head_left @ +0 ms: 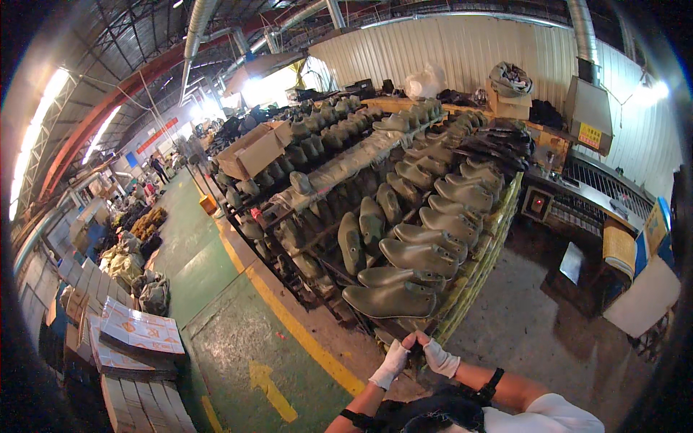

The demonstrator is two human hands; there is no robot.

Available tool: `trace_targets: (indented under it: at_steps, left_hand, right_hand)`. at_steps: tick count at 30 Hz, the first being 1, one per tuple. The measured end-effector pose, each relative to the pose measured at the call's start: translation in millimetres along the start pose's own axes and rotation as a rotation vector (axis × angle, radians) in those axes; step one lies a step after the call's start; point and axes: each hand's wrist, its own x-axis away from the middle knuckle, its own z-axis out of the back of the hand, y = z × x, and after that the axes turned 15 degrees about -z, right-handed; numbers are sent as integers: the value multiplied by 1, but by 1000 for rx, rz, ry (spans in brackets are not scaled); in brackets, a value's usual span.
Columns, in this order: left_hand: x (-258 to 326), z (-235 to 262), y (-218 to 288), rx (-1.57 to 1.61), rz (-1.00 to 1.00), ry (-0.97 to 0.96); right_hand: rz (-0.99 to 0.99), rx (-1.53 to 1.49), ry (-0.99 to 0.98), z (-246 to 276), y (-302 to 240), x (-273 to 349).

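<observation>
My left hand point(393, 361) and my right hand point(439, 356) meet at the near corner of a rack point(476, 278). Both wear white gloves with the fingertips bare. Their fingers are bent together, thumbs and fingertips nearly touching; anything between them is too small or hidden to make out. Just beyond the hands lies the nearest olive-green shoe last point(390, 300) on the rack's top. Behind it, more shoe lasts point(419, 256) lie side by side in rows, some tilted on the left side. Dark straps circle both wrists.
An open cardboard box point(254, 149) sits on the racks at the left. A green walkway point(216, 310) with a yellow line runs along that side, past stacked flat cartons point(141, 328). At the right stand a metal machine point(606, 184) and a tilted board point(641, 302).
</observation>
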Motion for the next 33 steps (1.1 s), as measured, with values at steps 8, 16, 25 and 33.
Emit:
trace_targets:
  at_steps: [8, 16, 25, 33]
  left_hand:
    - [0, -1, 14, 61, 9, -123]
    - [-2, 6, 1, 16, -15, -145]
    - [0, 7, 12, 81, 41, -204]
    - [-1, 0, 24, 90, 21, -235]
  right_hand:
    - [-42, 17, 10, 6, 32, -4]
    - [15, 65, -54, 14, 52, -6]
    - [-11, -33, -32, 0, 5, 4]
    - [113, 165, -22, 8, 32, -4]
